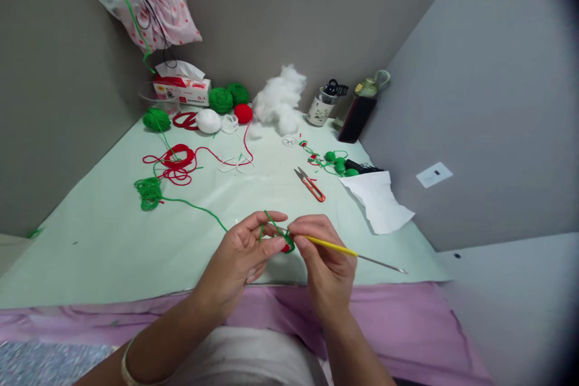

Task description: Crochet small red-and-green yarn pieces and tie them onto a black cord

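A small green and red crochet piece point(288, 245) is pinched between the thumb and fingers of my left hand point(246, 247). Green yarn point(194, 204) runs from the table up to this hand and loops over its raised index finger. My right hand point(328, 259) grips a crochet hook point(332, 245) with a yellow handle, pen-fashion. One metal end of the hook points out to the right; the other reaches the piece, where the fingers partly hide its tip. Both hands are close together above the table's front edge.
Orange thread snips point(312, 186) lie beyond my hands, with white paper point(382, 200) to their right. Loose green yarn point(148, 193) and red yarn point(178, 158) lie left. Yarn balls point(221, 100), white stuffing point(281, 99), a tissue box point(183, 91) and a phone point(358, 119) line the back.
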### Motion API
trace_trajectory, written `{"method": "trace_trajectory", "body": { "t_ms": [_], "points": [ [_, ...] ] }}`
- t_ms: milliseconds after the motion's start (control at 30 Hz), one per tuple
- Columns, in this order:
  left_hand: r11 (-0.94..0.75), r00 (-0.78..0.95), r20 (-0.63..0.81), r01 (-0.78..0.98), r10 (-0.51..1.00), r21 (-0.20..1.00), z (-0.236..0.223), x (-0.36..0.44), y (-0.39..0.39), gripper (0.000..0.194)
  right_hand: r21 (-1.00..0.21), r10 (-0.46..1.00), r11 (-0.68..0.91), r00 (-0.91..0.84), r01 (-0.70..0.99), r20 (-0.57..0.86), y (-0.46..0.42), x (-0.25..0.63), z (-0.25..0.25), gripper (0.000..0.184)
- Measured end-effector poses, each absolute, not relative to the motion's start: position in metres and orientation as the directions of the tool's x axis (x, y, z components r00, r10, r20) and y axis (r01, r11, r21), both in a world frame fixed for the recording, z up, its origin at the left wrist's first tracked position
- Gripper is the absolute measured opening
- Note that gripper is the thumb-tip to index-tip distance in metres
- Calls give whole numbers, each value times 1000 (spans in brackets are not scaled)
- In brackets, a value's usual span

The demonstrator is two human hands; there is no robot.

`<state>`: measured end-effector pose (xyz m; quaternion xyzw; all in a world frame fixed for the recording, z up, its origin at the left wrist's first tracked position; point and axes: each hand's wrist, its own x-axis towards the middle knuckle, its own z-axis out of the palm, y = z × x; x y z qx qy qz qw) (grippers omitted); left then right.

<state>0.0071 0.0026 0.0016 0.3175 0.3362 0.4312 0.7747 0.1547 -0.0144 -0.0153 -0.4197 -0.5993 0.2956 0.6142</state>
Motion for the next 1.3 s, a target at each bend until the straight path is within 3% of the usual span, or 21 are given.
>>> {"method": "trace_trajectory", "body": {
  "t_ms": [233,500,667,800,967,1067,1167,1233,1300],
  "points": [
    [462,427,-267,-462,864,757,0,7,3,30,-890,877,455,159,27,453,-14,155,-16,20],
    [425,397,-254,-435,882,794,3,6,2,68,-884,883,466,83,-36,462,-17,153,-17,20],
    [402,384,-243,-414,891,817,0,6,1,60,-890,876,455,180,-5,447,-15,155,-21,14],
    [386,361,-244,-404,900,829,0,6,1,53,-921,927,354,191,-165,322,-12,157,-21,10],
    [373,354,-240,-379,904,847,0,6,1,49,-908,952,302,143,-290,271,-9,158,-17,15],
    [352,341,-230,-358,911,865,0,5,1,48,-918,943,331,128,-221,309,-12,160,-14,15],
    [288,279,-200,-324,939,901,-1,6,-1,45,-901,894,434,121,1,431,-19,162,-12,16],
    [226,204,-168,-308,964,924,-2,9,-3,43,-800,823,542,32,255,568,-24,162,-14,20],
    [194,161,-147,-330,976,924,-3,11,-5,46,-583,717,631,-97,511,691,-28,161,-20,27]
  ]
}}
